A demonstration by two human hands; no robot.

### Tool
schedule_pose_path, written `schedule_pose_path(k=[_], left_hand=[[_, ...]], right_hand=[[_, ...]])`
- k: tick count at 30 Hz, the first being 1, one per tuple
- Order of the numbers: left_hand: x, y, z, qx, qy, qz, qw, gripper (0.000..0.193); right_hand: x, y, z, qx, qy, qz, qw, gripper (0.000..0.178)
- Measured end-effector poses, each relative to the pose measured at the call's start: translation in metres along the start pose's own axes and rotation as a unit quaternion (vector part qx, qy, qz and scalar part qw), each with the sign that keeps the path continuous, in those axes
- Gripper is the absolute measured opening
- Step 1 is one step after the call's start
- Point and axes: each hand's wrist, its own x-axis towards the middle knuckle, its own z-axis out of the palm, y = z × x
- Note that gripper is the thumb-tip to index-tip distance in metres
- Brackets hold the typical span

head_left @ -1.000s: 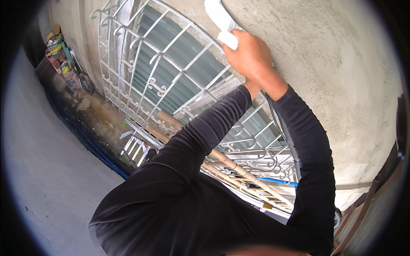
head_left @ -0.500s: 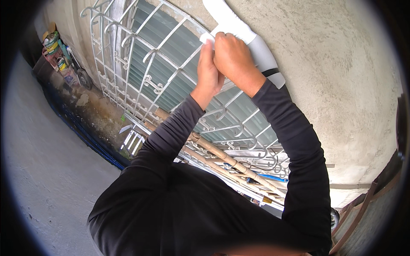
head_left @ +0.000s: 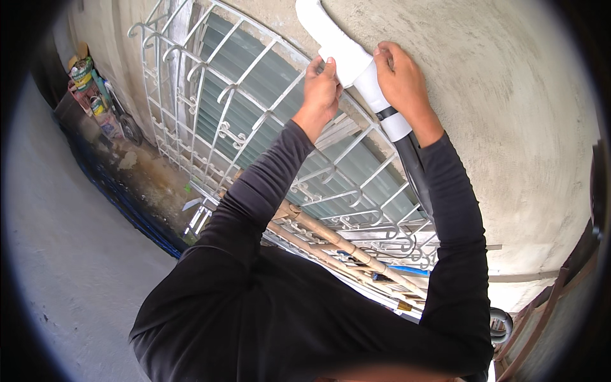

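Wrap: white (head_left: 344,60), around a slanting run on the rough wall (head_left: 503,108), just past 12 o'clock.
Left hand (head_left: 322,90): at the wrap's 8 o'clock edge, thumb and fingertips close together there; cannot tell whether they clamp it.
Right hand (head_left: 402,81): half-curled along the wrap's 3 o'clock side, some fingers hidden; grip cannot be told.
Between hands: set apart, the wrap lying between them.
Band: black (head_left: 386,113), across the white run, at 7 o'clock from the right hand.
Tubes: dark (head_left: 412,167), emerging at the run's 5 o'clock end.
Grille: pale scrolled bars (head_left: 270,114) over a louvred window (head_left: 277,73), toward 11 o'clock.
Pole: bamboo (head_left: 345,242), toward 5 o'clock.
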Motion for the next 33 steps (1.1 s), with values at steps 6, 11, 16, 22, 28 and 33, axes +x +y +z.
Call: schedule_pose_path(k=[6,11,16,22,28,33], left_hand=[[0.002,-0.004,0.009,0.104,0.054,0.057,0.992,0.043],[-0.012,0.007,0.033,0.026,0.090,-0.005,0.996,0.057],[-0.015,0.017,0.047,0.024,-0.027,0.006,0.999,0.073],[-0.006,0.014,0.038,0.016,-0.111,-0.055,0.992,0.056],[-0.013,-0.002,0.031,-0.128,-0.201,-0.061,0.969,0.057],[-0.046,-0.043,0.054,-0.081,-0.054,0.052,0.994,0.064]], right_hand=[[-0.009,0.011,0.023,-0.003,-0.057,0.113,0.992,0.044],[-0.009,0.012,0.019,0.037,-0.067,0.192,0.978,0.044],[-0.006,0.020,0.021,0.040,-0.076,0.217,0.972,0.045],[0.007,0.035,0.032,0.041,-0.087,0.177,0.979,0.050],[0.023,0.028,0.024,0.049,-0.101,0.116,0.987,0.057],[0.031,0.031,0.010,0.014,-0.107,0.086,0.990,0.058]])
